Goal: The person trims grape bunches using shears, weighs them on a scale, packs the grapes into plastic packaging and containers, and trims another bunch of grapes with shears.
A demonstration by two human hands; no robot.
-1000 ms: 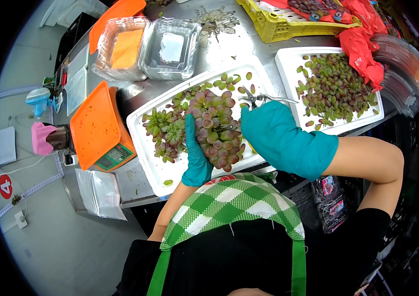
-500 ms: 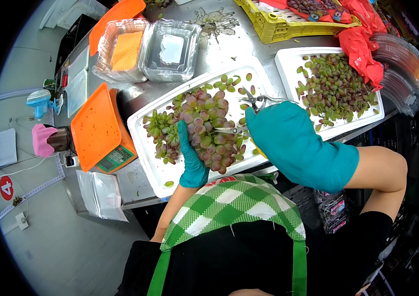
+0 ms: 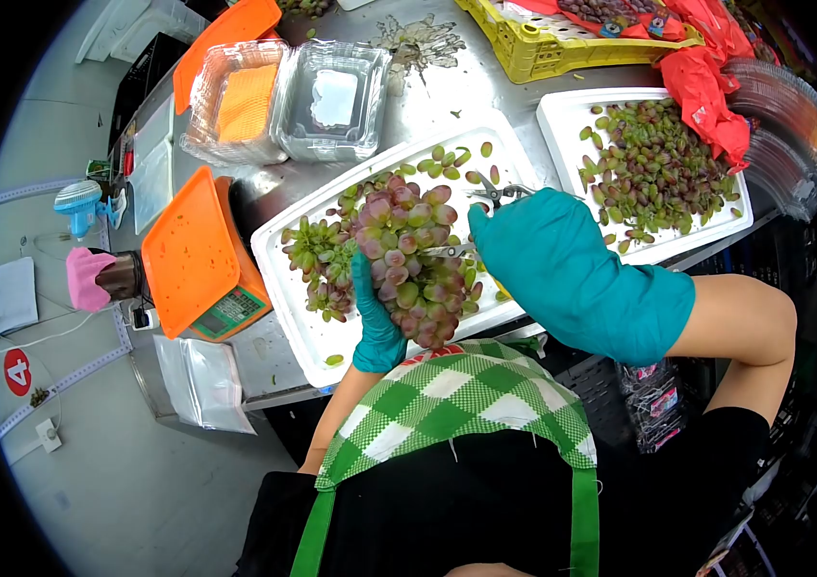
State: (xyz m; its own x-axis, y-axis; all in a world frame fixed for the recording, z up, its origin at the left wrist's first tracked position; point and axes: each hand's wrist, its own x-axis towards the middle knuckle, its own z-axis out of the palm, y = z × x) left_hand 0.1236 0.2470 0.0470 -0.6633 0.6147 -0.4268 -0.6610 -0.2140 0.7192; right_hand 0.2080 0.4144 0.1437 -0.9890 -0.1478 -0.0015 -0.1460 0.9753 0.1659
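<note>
Left hand (image 3: pixel 378 327) cradling grapes (image 3: pixel 408 255), right hand (image 3: pixel 577 274) curled over scissors (image 3: pixel 447 251), elbow (image 3: pixel 764 327) bent

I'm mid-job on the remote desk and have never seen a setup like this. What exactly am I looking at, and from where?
There's no robot here: these are a person's own hands in teal gloves. The view comes from one camera worn on the head, looking forward and down.

The left hand holds a large bunch of grapes over a white tray. The right hand seems to hold scissors; a slim metal blade reaches to the bunch, but the grip is hidden. Snips show beside that hand.

Also on the metal table are a second white tray with loose grapes, an orange scale, clear plastic boxes and a yellow crate.
</note>
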